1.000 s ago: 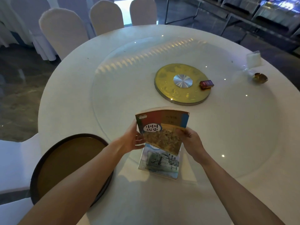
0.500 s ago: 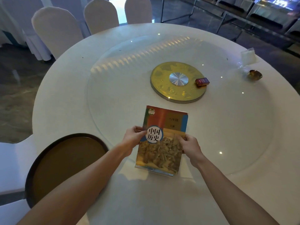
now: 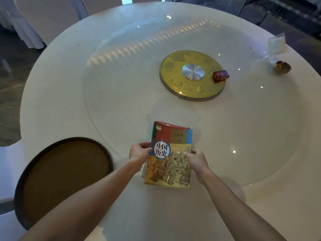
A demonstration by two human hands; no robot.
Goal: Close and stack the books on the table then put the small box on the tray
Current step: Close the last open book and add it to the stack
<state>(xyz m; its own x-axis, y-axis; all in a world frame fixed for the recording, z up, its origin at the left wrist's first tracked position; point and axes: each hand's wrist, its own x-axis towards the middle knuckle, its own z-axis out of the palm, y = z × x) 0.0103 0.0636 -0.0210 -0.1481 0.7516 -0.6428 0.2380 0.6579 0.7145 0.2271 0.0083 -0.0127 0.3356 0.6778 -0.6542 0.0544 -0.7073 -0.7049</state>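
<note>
Now the left hand (image 3: 139,152) and right hand (image 3: 195,160) grip the closed book (image 3: 169,164) between them.

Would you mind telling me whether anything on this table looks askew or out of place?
The top book has a curled far edge and sits slightly askew, with a lower book's edge peeking out at its left. The small box lies on the gold disc, not the tray.

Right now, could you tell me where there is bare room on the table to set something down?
The glass turntable is bare left of the gold disc, and between that disc and the book. The round tray is empty too. It is crowded at the near edge, where both hands hold the book, and around the small box.
</note>
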